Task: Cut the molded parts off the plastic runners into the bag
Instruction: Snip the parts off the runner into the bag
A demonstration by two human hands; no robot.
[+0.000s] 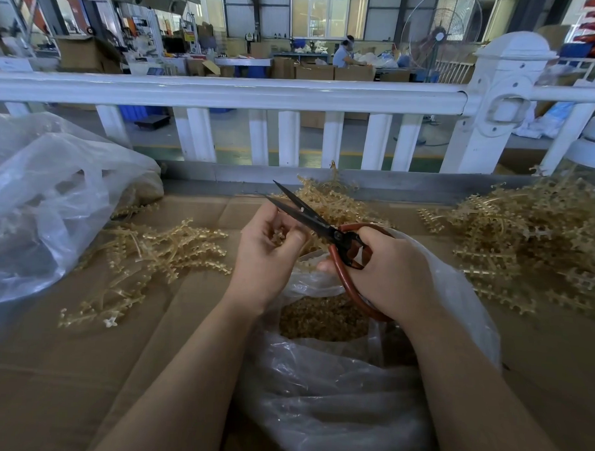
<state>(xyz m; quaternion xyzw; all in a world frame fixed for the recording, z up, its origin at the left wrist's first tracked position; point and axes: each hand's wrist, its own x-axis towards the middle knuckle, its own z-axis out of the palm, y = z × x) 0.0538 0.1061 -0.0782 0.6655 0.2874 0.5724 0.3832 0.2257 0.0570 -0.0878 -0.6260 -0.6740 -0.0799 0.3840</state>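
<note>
The step in hand looks like snipping parts from a short runner piece (278,237) over the open clear bag (322,330); to do it well, I judge the cut should fall close against each molded part, with the piece kept directly above the bag's mouth so the parts drop onto the heap of tan parts (321,319) already inside, and the fingertips kept back from the blades; the left hand (268,254) sits just left of the scissors (318,226), palm turned toward the wearer, its fingers curled and pinching the small tan piece; the right hand (385,272) grips the red handles from the right, fingers wrapped through and around the loops, wrist angled inward; the black blades stand slightly apart, pointing far and left, above the left hand's fingertips; whether the piece lies between them I cannot tell; uncut runners lie in a pile on the far right (538,240), more on the cardboard (81,386) to the left (160,251), and another heap (327,199) just beyond the blades.
</note>
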